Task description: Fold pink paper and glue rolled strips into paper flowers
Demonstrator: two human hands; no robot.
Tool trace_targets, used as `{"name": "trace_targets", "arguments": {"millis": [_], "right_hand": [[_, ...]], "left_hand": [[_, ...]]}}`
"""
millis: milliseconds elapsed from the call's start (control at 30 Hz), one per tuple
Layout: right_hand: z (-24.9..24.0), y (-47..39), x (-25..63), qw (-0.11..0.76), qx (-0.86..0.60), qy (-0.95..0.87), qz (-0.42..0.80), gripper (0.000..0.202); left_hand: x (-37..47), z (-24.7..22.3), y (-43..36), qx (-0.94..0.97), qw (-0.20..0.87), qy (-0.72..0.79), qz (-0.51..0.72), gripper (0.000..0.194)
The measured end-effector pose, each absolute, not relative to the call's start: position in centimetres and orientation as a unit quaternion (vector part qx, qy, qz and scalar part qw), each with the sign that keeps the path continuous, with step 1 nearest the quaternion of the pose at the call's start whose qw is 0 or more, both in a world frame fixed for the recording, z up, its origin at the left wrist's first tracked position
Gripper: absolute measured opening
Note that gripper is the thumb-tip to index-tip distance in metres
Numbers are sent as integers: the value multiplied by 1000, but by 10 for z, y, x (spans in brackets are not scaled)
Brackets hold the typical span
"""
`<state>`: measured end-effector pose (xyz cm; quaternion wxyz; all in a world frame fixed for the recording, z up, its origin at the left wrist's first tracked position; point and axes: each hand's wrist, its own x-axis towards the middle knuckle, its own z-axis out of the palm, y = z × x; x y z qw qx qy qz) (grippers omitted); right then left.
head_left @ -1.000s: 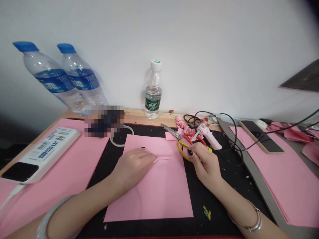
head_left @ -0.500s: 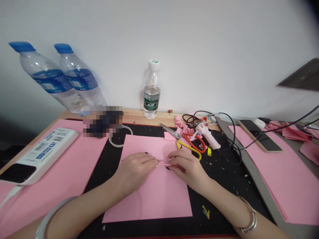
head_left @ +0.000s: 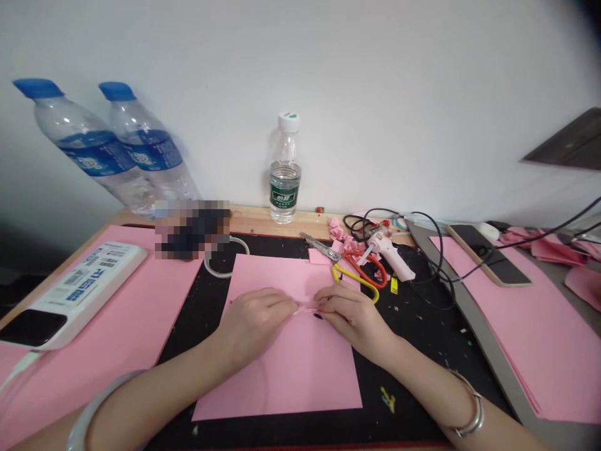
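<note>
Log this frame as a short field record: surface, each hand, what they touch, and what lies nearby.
surface: black mat on a wooden desk
left hand: fingertips pinching a thin pink paper strip
right hand: pinching the same strip from the other side
under hands: square pink paper sheet
behind right hand: yellow- and orange-handled scissors, pink glue gun
at wall: small green-labelled water bottle

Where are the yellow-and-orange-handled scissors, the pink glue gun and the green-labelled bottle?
yellow-and-orange-handled scissors (head_left: 357, 272), head view, handle loops
pink glue gun (head_left: 392, 254), head view, body
green-labelled bottle (head_left: 284, 193), head view, label
</note>
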<state>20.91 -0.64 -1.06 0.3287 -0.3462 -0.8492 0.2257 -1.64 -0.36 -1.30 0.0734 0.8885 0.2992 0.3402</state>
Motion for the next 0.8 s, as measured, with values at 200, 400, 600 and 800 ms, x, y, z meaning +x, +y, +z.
{"name": "trace_targets", "arguments": {"millis": [200, 400, 600, 800], "right_hand": [[-5, -10, 209, 337, -353, -849, 201, 9], [7, -11, 213, 388, -390, -813, 191, 17], [9, -10, 221, 410, -428, -787, 171, 23], [9, -5, 224, 373, -444, -794, 180, 25]], "left_hand": [[-18, -14, -4, 887, 77, 298, 345, 19], [-19, -20, -3, 888, 62, 313, 332, 20], [-20, -21, -2, 887, 55, 312, 337, 20], [-21, -20, -3, 889, 57, 313, 331, 20]]}}
